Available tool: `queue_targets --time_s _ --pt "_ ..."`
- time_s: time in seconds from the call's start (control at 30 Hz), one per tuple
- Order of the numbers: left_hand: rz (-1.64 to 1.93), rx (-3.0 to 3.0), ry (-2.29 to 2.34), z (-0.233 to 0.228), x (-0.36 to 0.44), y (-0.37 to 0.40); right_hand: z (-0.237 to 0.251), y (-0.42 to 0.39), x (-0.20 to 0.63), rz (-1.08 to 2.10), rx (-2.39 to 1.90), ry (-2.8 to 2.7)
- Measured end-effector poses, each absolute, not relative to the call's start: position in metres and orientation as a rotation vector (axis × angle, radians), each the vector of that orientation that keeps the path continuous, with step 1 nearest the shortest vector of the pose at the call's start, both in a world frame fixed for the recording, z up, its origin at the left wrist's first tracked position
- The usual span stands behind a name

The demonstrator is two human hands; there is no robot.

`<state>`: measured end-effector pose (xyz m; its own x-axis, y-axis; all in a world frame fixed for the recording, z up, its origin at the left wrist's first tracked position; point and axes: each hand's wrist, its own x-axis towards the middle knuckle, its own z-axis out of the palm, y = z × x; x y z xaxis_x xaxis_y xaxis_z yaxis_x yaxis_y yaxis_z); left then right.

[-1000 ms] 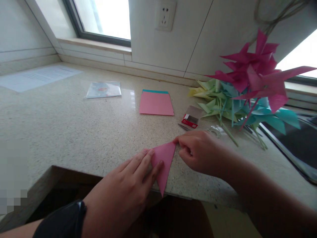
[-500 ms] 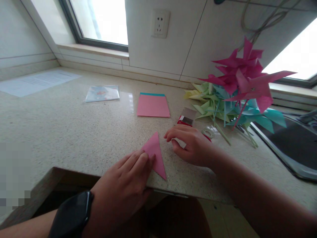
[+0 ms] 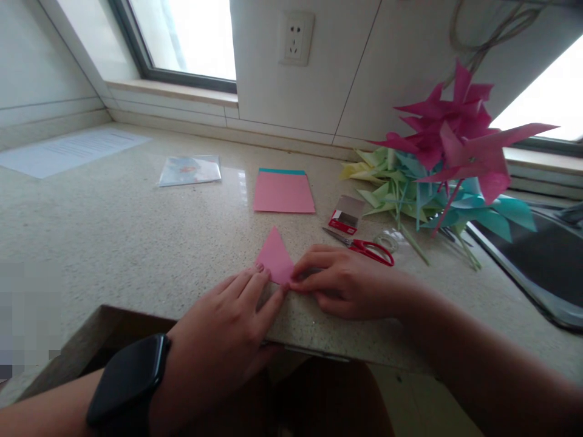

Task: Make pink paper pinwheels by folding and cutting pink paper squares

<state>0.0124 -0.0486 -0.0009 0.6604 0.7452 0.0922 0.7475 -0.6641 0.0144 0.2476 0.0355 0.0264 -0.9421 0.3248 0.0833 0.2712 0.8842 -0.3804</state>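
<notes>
A pink folded paper [image 3: 275, 256] lies on the countertop in front of me, a triangle with its tip pointing away. My left hand [image 3: 232, 321], a dark watch on its wrist, presses the paper's lower left edge with its fingertips and thumb. At the lower right corner, my right hand [image 3: 341, 282] pinches the paper between thumb and fingers. The fingertips cover part of the bottom edge. Just beyond the right hand are red-handled scissors [image 3: 364, 247], and a small red-and-clear box [image 3: 346, 215] stands behind them.
Farther back sit a stack of square paper [image 3: 285, 193], pink over blue, and a clear packet [image 3: 190, 170]. Paper pinwheels [image 3: 455, 145] lie at the right, beside a roll of clear tape [image 3: 386, 243] and a sink [image 3: 537, 261]. A printed sheet [image 3: 73, 149] is far left.
The pink paper has turned so its tip points away from me. My right hand has come left and down onto its corner, uncovering the scissors. My left hand's fingers have shifted to the lower edge.
</notes>
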Motion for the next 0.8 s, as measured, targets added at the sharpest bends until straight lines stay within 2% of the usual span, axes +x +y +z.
queue_targets --time_s 0.23,0.43,0.63,0.8 --pt "-0.103 -2.862 -1.296 0.004 0.013 -0.046 0.038 0.031 0.247 0.459 -0.440 -2.986" --pt "-0.150 -2.865 -1.254 0.002 0.007 -0.045 0.043 0.034 0.251 0.650 -0.489 -2.951" --pt "-0.381 -3.031 -1.071 -0.004 -0.001 -0.037 0.035 0.044 0.258 0.890 -0.485 -2.753" --pt "-0.503 -3.128 -0.840 -0.002 -0.004 -0.032 0.023 0.057 0.265 0.503 -0.851 -2.456"
